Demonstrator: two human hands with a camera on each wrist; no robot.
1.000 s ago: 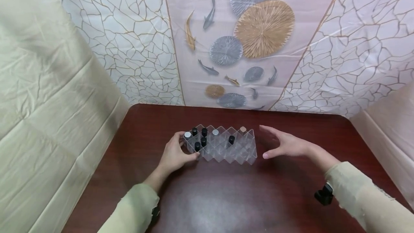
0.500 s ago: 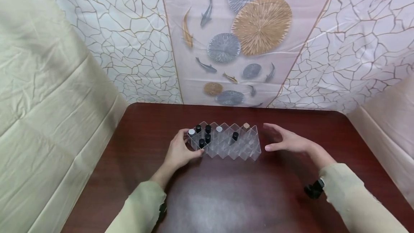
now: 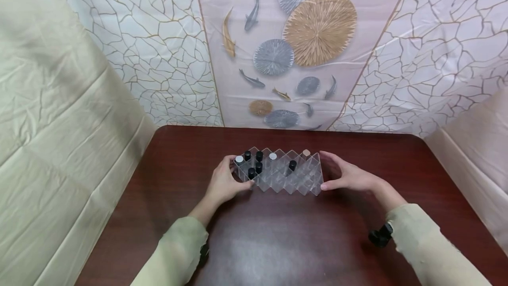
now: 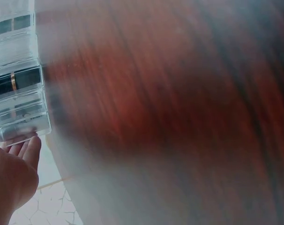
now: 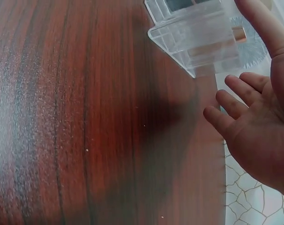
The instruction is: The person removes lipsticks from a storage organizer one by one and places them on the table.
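A clear plastic lipstick organizer [image 3: 278,180] with diamond-shaped compartments is on the dark table in the head view. Several lipsticks stand in it: black-capped ones [image 3: 259,156] and a white-capped one [image 3: 239,159] mostly toward the left, a tan-capped one [image 3: 306,153] at the back right. My left hand [image 3: 225,183] grips the organizer's left end, thumb at the front, fingers behind. At the right end, my right hand [image 3: 351,175] is spread around the corner; in the right wrist view its fingers [image 5: 219,119] are extended, with a gap to the organizer wall [image 5: 198,37].
The reddish-brown table [image 3: 270,242] extends in front of the organizer and to both sides. A patterned backdrop [image 3: 317,56] hangs behind the table's back edge. Pale cloth walls [image 3: 71,144] flank it left and right.
The organizer has shifted right and slightly away with my left hand holding its left end. Its right end has come up to my right hand, which has barely moved.
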